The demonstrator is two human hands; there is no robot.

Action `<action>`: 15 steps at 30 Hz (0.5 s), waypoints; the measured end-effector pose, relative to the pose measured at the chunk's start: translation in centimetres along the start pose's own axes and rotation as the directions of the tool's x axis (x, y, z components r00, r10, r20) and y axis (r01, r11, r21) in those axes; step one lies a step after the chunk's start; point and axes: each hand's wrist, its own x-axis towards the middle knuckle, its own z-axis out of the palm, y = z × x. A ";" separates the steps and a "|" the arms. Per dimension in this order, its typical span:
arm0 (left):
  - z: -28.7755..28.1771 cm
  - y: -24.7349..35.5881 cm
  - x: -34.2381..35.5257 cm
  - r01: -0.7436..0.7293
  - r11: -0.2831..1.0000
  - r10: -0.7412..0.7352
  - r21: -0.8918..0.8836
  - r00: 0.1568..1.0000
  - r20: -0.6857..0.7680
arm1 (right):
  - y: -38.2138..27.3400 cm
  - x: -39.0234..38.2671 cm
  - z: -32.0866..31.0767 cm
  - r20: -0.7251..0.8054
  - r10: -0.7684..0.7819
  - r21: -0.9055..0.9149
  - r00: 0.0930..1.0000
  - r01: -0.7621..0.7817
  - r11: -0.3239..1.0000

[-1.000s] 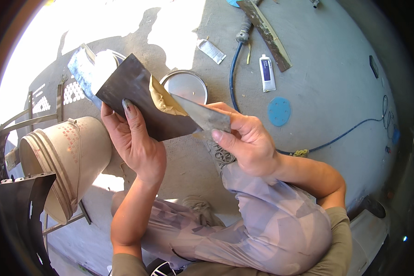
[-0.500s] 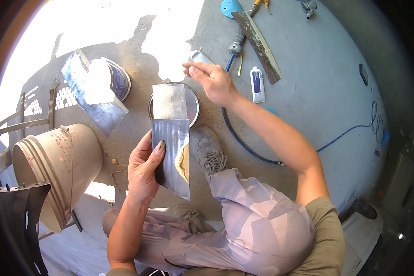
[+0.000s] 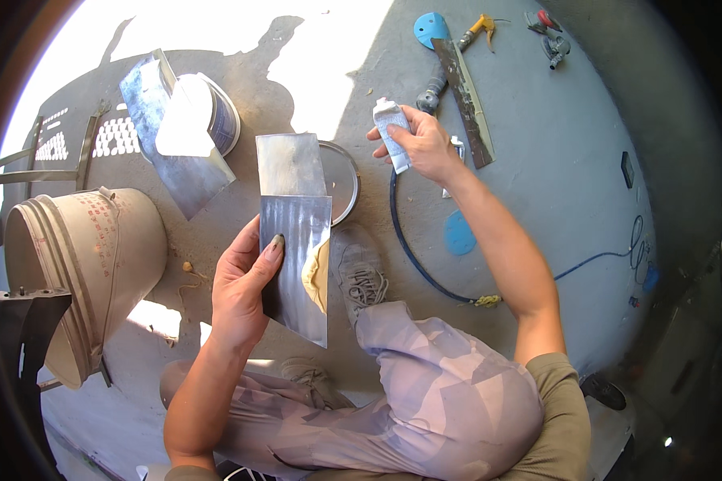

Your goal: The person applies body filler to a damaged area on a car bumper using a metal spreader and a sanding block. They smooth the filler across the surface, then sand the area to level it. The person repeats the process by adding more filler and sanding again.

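Observation:
My left hand grips a dark grey metal sheet, thumb on its face. A mound of beige putty clings to the sheet's right edge. A lighter metal plate shows beyond its far end; whether my fingers also hold this plate is hidden. Partly covered by the plates is a round tin on the floor. My right hand holds a small white-and-blue tube upright above the floor, cap end away from me. Behind my right wrist, another tube is mostly hidden.
A large beige bucket lies tipped at left. Beyond it, a bent metal sheet rests against a white tub. A blue hose, a blue disc and a long metal strip lie on the right.
My right hand has picked up the tube that lay on the floor and brought it to the right. My left hand still holds the sheet with putty. The view has shifted slightly.

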 end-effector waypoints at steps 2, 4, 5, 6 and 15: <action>0.3 -0.3 0.4 0.014 1.000 -0.014 0.015 1.000 -0.007 | -1.1 -3.3 -0.4 0.089 0.061 0.053 0.994 -0.066 0.996; 0.7 -0.6 0.8 0.001 1.000 -0.001 0.016 1.000 0.012 | -1.5 -5.8 -0.2 0.172 0.102 0.046 0.980 -0.111 0.993; 0.8 -0.8 1.0 0.006 1.000 -0.006 0.019 1.000 0.008 | -1.5 -6.8 0.1 0.197 0.123 0.006 0.973 -0.127 0.992; 0.9 -0.9 1.1 0.022 0.999 -0.022 0.027 1.000 -0.003 | -1.5 -7.7 0.4 0.203 0.165 -0.052 0.965 -0.158 0.986; 1.4 -1.6 1.4 0.056 0.998 -0.055 0.031 0.998 -0.040 | -3.8 -12.7 4.1 0.111 -0.149 -0.521 0.983 0.185 0.833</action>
